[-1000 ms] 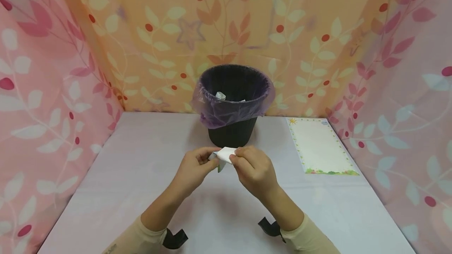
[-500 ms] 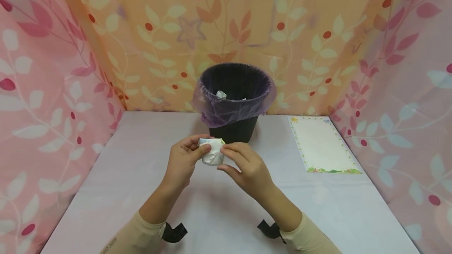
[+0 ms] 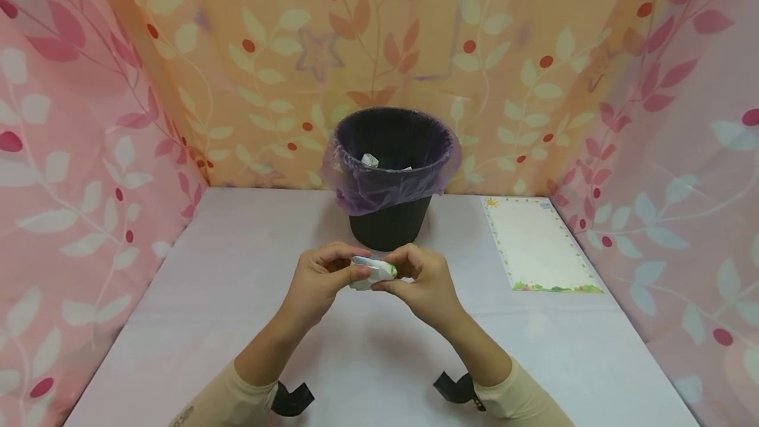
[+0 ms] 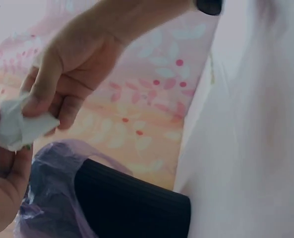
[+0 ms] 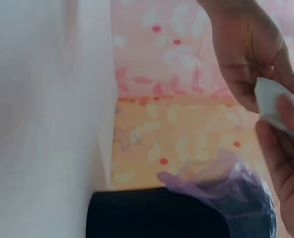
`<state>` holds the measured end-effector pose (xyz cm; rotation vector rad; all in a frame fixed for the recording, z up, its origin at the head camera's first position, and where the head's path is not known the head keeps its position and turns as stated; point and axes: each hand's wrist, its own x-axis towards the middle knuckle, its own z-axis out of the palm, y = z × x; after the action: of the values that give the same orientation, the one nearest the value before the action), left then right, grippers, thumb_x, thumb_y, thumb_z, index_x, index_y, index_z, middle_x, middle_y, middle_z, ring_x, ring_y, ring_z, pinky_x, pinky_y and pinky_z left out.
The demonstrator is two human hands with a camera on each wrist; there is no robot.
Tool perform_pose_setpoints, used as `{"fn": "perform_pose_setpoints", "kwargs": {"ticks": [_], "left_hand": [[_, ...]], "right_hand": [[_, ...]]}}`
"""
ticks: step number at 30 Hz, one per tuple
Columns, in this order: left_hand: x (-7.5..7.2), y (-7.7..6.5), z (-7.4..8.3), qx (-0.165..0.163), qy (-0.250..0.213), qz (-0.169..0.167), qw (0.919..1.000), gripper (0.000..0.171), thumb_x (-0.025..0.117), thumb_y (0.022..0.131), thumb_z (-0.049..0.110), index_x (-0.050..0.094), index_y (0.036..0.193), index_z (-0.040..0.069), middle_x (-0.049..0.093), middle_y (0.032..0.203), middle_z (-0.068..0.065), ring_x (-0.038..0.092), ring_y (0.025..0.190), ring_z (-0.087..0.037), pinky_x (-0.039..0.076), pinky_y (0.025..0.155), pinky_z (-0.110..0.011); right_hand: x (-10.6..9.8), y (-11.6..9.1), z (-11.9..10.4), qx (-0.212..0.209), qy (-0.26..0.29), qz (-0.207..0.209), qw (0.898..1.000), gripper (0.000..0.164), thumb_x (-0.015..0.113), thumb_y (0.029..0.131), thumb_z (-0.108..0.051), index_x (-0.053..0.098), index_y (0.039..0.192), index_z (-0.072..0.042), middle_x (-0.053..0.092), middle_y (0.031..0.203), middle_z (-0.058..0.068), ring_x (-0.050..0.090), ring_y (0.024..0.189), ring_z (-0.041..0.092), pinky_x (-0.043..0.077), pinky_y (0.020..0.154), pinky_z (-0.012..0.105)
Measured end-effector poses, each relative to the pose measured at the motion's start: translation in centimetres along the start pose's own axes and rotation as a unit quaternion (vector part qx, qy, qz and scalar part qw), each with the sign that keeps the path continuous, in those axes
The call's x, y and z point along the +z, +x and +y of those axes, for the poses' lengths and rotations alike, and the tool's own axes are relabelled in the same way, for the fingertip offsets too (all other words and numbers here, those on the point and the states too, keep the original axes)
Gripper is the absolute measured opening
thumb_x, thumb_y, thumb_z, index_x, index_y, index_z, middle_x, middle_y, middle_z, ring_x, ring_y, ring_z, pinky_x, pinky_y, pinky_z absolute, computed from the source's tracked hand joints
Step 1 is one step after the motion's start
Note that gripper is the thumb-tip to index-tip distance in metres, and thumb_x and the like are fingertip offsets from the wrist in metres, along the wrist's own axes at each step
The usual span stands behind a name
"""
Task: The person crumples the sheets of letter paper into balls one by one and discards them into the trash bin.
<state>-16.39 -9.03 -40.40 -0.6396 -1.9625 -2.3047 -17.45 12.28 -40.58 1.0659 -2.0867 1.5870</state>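
A small, folded and crumpled piece of white paper [image 3: 376, 271] with blue and green printed bits is between my two hands, above the table in front of the bin. My left hand [image 3: 316, 285] pinches its left side, thumb on the near face and fingers behind. On the other side my right hand [image 3: 428, 287] holds the right end between thumb and curled fingers. Up close in the left wrist view, the paper [image 4: 18, 121] looks like a creased packet, with the right hand [image 4: 80, 64] above it. The right wrist view catches the paper [image 5: 270, 99] between both hands.
A black bin [image 3: 388, 224] with a purple liner bag [image 3: 385, 190] stands at the back middle; crumpled paper [image 3: 370, 161] lies inside. A bordered sheet of paper [image 3: 542, 246] lies flat at the right. Patterned curtains [image 3: 379, 31] enclose the white table [image 3: 237, 262] on three sides.
The paper was turned to show its flat white face half a second ago and now lies more edge-on. My right fingers, looser then, have closed round its right end.
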Motion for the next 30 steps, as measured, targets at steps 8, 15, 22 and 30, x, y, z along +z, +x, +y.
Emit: {"fn": "perform_pose_setpoints", "kwargs": {"ticks": [8, 15, 22, 30], "left_hand": [[0.0, -0.3, 0.7, -0.015, 0.028, -0.023, 0.9992, 0.028, 0.084, 0.085, 0.010, 0.072, 0.108, 0.002, 0.071, 0.093, 0.001, 0.064, 0.078, -0.012, 0.057, 0.066, -0.022], [0.8, -0.3, 0.5, 0.270, 0.295, -0.041, 0.9158, 0.072, 0.090, 0.074, 0.007, 0.061, 0.140, 0.009, 0.054, 0.146, -0.012, 0.057, 0.129, -0.027, 0.054, 0.101, -0.026], [1.0, 0.0, -0.6, 0.339, 0.326, -0.015, 0.8825, 0.074, 0.091, 0.069, -0.003, 0.063, 0.137, 0.001, 0.062, 0.137, -0.016, 0.063, 0.125, -0.030, 0.052, 0.102, -0.025], [1.4, 0.5, -1.6, 0.397, 0.326, -0.015, 0.8576, 0.055, 0.086, 0.079, -0.001, 0.064, 0.129, -0.007, 0.068, 0.124, -0.017, 0.068, 0.112, -0.029, 0.056, 0.097, -0.027]], "right_hand": [[-0.2, -0.3, -0.7, -0.005, 0.092, -0.048, 0.995, 0.026, 0.087, 0.073, 0.007, 0.066, 0.082, -0.005, 0.069, 0.076, 0.009, 0.067, 0.069, 0.013, 0.062, 0.061, 0.034], [-1.4, 0.2, -0.6, 0.116, 0.174, -0.015, 0.978, 0.021, 0.081, 0.080, 0.010, 0.064, 0.088, 0.000, 0.068, 0.084, 0.008, 0.066, 0.062, 0.021, 0.061, 0.058, 0.032], [-1.4, 0.3, -0.7, 0.122, 0.181, -0.019, 0.976, 0.016, 0.081, 0.081, 0.007, 0.069, 0.090, 0.003, 0.074, 0.085, 0.005, 0.070, 0.068, 0.017, 0.063, 0.066, 0.032], [-0.7, 0.2, -1.0, 0.043, 0.107, 0.000, 0.993, 0.015, 0.080, 0.080, 0.010, 0.076, 0.089, -0.001, 0.076, 0.090, 0.012, 0.072, 0.085, 0.018, 0.063, 0.072, 0.034]]}}
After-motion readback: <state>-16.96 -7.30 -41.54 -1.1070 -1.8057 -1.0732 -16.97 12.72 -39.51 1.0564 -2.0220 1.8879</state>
